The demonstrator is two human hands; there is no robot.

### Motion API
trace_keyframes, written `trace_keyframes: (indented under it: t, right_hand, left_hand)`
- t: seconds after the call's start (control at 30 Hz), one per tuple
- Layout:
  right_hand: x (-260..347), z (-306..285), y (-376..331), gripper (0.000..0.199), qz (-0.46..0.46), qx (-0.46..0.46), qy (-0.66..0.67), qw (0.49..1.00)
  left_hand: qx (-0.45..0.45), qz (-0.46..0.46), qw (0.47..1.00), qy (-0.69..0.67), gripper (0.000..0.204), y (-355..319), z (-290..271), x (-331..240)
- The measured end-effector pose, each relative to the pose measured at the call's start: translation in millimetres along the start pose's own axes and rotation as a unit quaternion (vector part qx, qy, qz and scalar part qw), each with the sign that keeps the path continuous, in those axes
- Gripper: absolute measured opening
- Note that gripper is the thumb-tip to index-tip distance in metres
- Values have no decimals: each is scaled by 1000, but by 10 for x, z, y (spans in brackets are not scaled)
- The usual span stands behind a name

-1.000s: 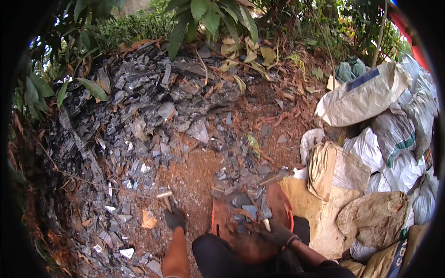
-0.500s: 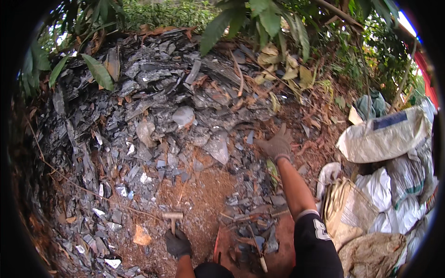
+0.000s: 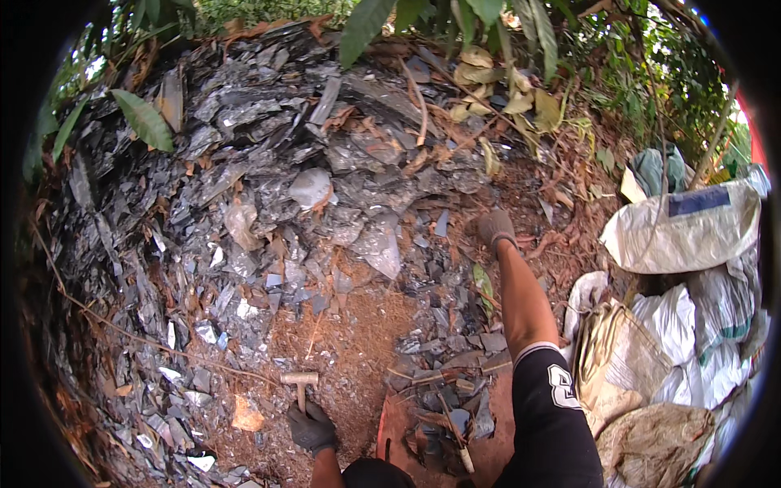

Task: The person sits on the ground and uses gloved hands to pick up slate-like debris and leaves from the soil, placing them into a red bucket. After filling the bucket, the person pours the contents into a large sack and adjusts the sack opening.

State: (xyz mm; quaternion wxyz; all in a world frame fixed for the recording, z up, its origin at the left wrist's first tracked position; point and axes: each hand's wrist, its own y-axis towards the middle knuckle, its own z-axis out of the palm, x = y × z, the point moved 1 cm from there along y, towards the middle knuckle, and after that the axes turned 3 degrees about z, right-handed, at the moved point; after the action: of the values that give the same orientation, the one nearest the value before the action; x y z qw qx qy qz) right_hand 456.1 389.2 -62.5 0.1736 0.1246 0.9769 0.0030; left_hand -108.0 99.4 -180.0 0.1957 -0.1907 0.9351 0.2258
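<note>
Hammer upright, its handle wrapped by the gloved fingers of the left hand, shows low in the frame over reddish soil. Alongside, a red pan holds dark stone pieces and a pale-handled tool, apparently in the right hand a second ago. Right of the pan, a crumpled brown sack hides any contents. Farther up, the gloved right hand has reached the rubble bank (its fingers, spread half a second ago, cannot now be told), seemingly shifting the work from pan to bank. At far right lies a pale sack, contents unseen.
</note>
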Motion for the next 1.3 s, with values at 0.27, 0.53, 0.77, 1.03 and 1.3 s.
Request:
trace_keyframes:
  t: [0.27, 0.53, 0.77, 1.03, 1.3]
  right_hand:
    - [767, -531, -534, 27, -37, -118, 109, 986]
    - [958, -293, -1790, 38, 170, -19, 521, 836]
    - [409, -455, -2107, 40, 201, 30, 391, 898]
    - [-947, -454, -1490, 60, 320, -80, 323, 887]
    - [-229, -793, -1147, 81, 394, -32, 356, 847]
  left_hand:
    - [47, -24, 998, 20, 38, 38, -31, 37]
    - [22, -25, 998, 47, 35, 63, 73, 243]
    - [31, -13, 999, 41, 36, 52, 21, 236]
    - [15, -11, 999, 34, 34, 13, 69, 193]
    - [57, -26, 998, 31, 60, 12, -91, 213]
